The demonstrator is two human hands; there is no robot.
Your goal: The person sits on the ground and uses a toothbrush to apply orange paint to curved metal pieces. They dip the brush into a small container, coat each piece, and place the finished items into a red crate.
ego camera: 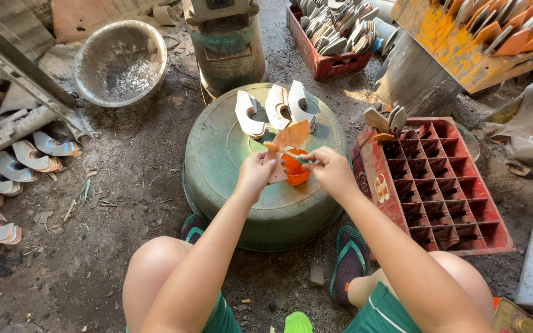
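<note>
The left hand [255, 174] grips a flat piece [291, 137] over the orange cup [295, 168] on the green basin [217, 154]; the right hand [331, 169], closed on a brush [288, 154], is painting it; next needs a steady stroke

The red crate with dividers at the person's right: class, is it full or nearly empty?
Nearly empty. The red crate shows bare compartments almost throughout; only a few flat pieces stand in its far corner, near the right hand.
</note>
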